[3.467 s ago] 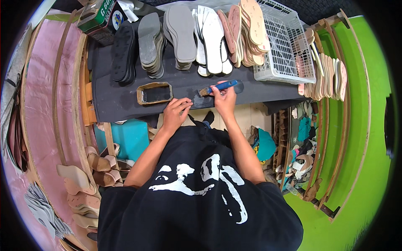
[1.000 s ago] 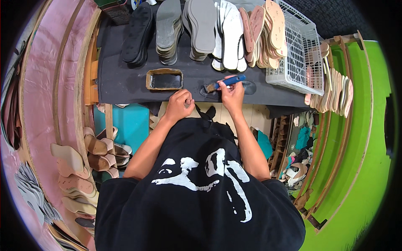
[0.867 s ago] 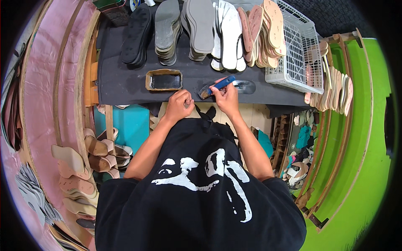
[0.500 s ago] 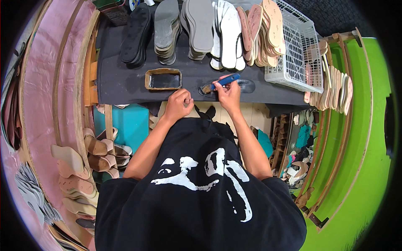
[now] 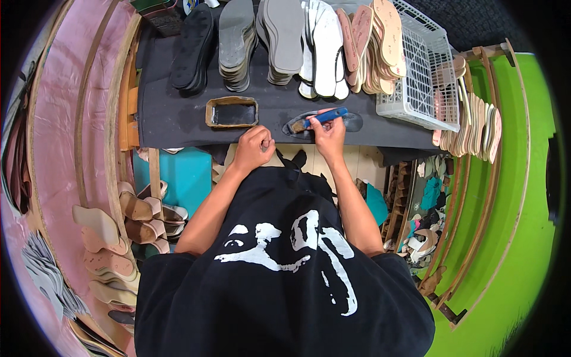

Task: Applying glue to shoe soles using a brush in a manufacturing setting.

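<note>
- Flat brush (image 5: 331, 115), blue handle, brown bristles: in the right hand (image 5: 331, 135), pinched between thumb and fingers along the handle. Presumably light, with a stiff handle and pliant bristles; best held at the handle, just behind the head, clear of any wet bristle.
- Shoe sole (image 5: 354, 122), single, dark: flat on the black-covered worktable (image 5: 172, 122), lengthwise along the near edge, partly under brush and right hand. Likely light, flexible and hard to break; the sheen suggests a tacky or slick upper face, so the rim is the safer hold. Lies just beyond the right hand, ahead and to the right of the left hand.
- Rectangular open container (image 5: 232, 125), brown-crusted rim, dark inside: left of the sole, just beyond the left hand (image 5: 256, 147); contact cannot be told. Likely rigid; to be gripped by the outer walls, the rim looking sticky.
- Left hand: fingers curled into a loose fist at the table edge, nothing visible in it, apart from the sole.
</note>
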### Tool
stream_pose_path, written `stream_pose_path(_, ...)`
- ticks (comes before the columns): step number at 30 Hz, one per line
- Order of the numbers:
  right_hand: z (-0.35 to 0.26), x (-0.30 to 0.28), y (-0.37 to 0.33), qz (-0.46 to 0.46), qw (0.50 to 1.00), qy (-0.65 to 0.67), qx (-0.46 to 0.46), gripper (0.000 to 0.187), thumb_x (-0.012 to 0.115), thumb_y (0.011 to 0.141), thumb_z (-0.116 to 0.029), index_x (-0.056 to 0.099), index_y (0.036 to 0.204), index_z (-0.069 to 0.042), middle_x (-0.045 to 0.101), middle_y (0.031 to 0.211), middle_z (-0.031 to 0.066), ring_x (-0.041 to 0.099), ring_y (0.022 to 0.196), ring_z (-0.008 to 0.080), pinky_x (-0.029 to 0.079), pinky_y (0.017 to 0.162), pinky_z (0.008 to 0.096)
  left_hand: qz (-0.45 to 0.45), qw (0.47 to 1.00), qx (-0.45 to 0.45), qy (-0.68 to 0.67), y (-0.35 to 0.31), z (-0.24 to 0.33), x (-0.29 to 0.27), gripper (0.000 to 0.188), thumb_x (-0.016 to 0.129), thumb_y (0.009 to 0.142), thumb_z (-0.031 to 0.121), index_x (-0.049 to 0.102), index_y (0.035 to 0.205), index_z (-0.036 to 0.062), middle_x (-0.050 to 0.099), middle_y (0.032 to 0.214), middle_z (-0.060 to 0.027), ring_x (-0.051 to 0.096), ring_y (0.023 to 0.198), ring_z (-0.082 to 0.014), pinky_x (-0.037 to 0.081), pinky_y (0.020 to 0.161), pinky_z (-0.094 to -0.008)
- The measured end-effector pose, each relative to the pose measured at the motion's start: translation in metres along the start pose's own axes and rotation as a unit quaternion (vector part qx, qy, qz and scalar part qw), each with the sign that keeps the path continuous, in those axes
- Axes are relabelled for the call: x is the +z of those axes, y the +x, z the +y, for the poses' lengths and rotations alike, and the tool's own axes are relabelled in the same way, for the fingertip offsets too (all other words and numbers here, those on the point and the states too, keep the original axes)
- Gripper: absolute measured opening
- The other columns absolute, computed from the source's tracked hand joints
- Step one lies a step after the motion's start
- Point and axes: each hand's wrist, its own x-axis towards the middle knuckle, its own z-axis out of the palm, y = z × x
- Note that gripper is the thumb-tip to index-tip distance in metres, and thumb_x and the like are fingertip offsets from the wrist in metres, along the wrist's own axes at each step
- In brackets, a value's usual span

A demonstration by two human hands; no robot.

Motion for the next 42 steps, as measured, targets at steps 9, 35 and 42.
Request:
stream_pose_path(9, 0.005, 0.000, -0.008, 0.025, 0.999, 0.019, -0.008, 0.025, 0.074, 0.100, 0.002, 0.058, 0.119, 0.006, 0.078, 0.099, 0.0153, 0.075, 0.089, 0.0154, 0.062, 0.077, 0.0295, 0.000, 1.000, 0.006, -0.004, 0.002, 0.000, 0.001, 0.023, 0.077, 0.080, -0.002, 0.054, 0.075, 0.0009, 0.053, 0.074, -0.0092, 0.056, 0.065, -0.0290, 0.048, 0.062, -0.0402)
stream_pose_path(35, -0.017, -0.004, -0.031, 0.090, 0.994, 0.019, -0.054, 0.023, 0.073, 0.102, 0.001, 0.058, 0.119, 0.005, 0.077, 0.105, 0.0156, 0.077, 0.093, 0.0182, 0.065, 0.082, 0.0314, -0.064, 0.991, 0.081, 0.088, 0.015, 0.031, -0.005, 0.030, 0.079, 0.082, 0.003, 0.067, 0.109, 0.0019, 0.065, 0.112, -0.0131, 0.067, 0.102, -0.0305, 0.056, 0.088, -0.0435)
stream_pose_path(42, -0.018, -0.036, -0.057, 0.119, 0.991, -0.055, -0.035, 0.026, 0.071, 0.103, 0.001, 0.054, 0.123, 0.002, 0.077, 0.112, 0.0188, 0.075, 0.103, 0.0173, 0.063, 0.085, 0.0305, -0.130, 0.984, 0.086, 0.089, 0.040, 0.027, 0.015, 0.070, 0.084, 0.085, 0.015, 0.057, 0.148, 0.0038, 0.059, 0.151, -0.0170, 0.054, 0.142, -0.0382, 0.045, 0.119, -0.0495)
